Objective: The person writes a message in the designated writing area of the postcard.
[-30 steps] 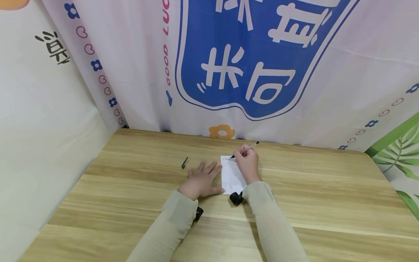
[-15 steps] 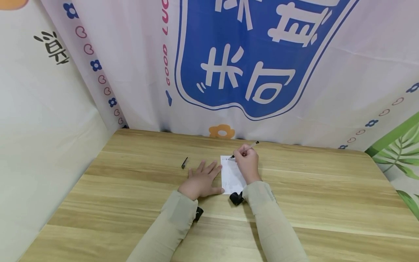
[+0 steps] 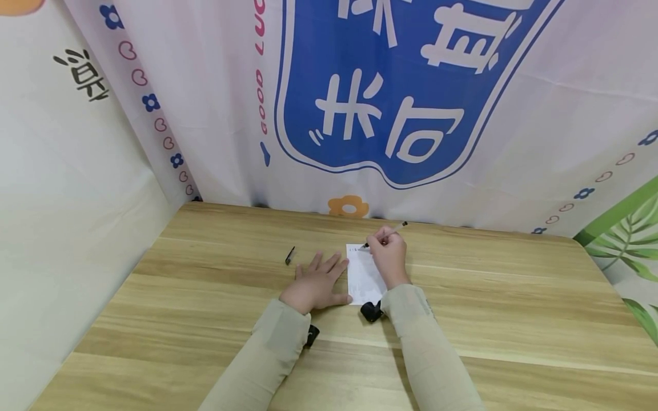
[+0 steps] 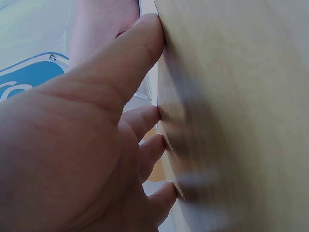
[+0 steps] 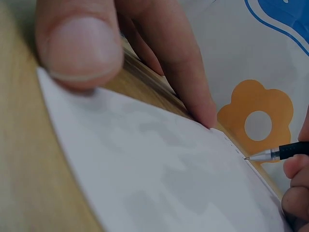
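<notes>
A small sheet of white paper (image 3: pixel 364 278) lies on the wooden table, with a short row of dark marks along its far edge. My right hand (image 3: pixel 389 258) pinches a pen (image 3: pixel 396 228) with a clear barrel and dark grip. In the right wrist view the pen's tip (image 5: pixel 251 157) meets the paper (image 5: pixel 159 159) beside small marks. Fingers spread, my left hand (image 3: pixel 315 285) rests on the table at the paper's left side. Its thumb (image 5: pixel 82 48) presses a near corner of the sheet, and a fingertip touches the left edge farther up.
A dark pen cap (image 3: pixel 290 256) lies on the table (image 3: pixel 205 319) to the left of the left hand. Black wrist cameras, one of them (image 3: pixel 371 311) near the paper's lower edge, sit at both cuffs. A printed cloth (image 3: pixel 226 114) hangs behind the table's far edge.
Both hands stay in nearly the same place. The pen in the right hand shifts only very slightly at the row of marks.
</notes>
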A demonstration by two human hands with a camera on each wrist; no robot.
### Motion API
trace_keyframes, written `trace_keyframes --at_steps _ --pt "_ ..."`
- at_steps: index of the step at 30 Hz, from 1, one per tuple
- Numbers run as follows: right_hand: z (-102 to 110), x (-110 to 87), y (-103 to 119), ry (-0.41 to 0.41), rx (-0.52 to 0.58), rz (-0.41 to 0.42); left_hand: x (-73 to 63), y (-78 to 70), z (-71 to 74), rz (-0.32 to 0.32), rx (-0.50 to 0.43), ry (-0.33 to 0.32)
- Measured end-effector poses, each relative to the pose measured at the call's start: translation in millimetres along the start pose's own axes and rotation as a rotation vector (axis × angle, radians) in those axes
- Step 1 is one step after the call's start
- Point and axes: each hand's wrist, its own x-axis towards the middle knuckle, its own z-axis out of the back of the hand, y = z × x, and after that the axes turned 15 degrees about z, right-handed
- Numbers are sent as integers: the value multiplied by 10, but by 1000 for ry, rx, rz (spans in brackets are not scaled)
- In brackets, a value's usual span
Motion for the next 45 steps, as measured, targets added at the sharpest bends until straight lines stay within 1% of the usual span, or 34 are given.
trace_keyframes --at_steps 25,45 --pt "-8 28 -26 0 -12 40 19 -1 9 1 5 -1" --pt "10 -5 5 16 -14 15 24 7 -20 4 13 -3"
